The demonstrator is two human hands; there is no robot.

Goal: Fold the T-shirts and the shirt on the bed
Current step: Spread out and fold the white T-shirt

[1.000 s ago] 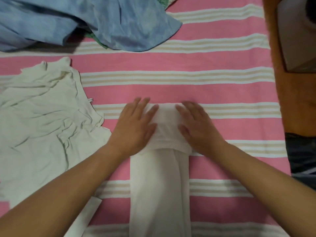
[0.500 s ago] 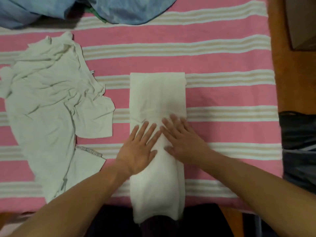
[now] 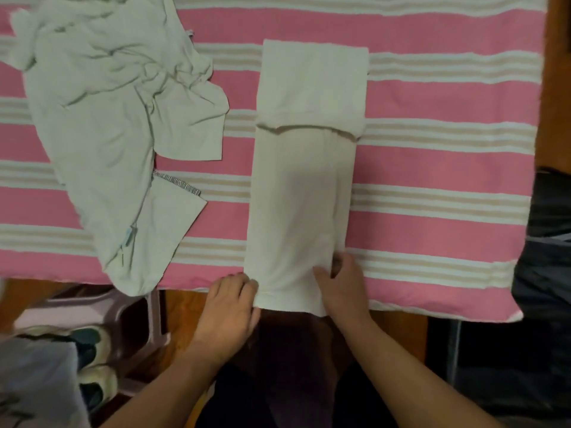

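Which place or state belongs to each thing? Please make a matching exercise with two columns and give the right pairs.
Things:
1. folded white T-shirt
2. crumpled pale green T-shirt
3. left hand
4. right hand

Places or states:
A. lies unfolded on the left of the bed
B. grips the near right corner of the strip
C. a long strip, far end turned back over itself
D. holds the near left corner of the strip

Pairs: 1-C, 2-A, 3-D, 4-B

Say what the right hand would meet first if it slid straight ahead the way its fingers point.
The right hand already grips the folded T-shirt at its near hem; ahead, it would probably meet the folded-over flap edge first.
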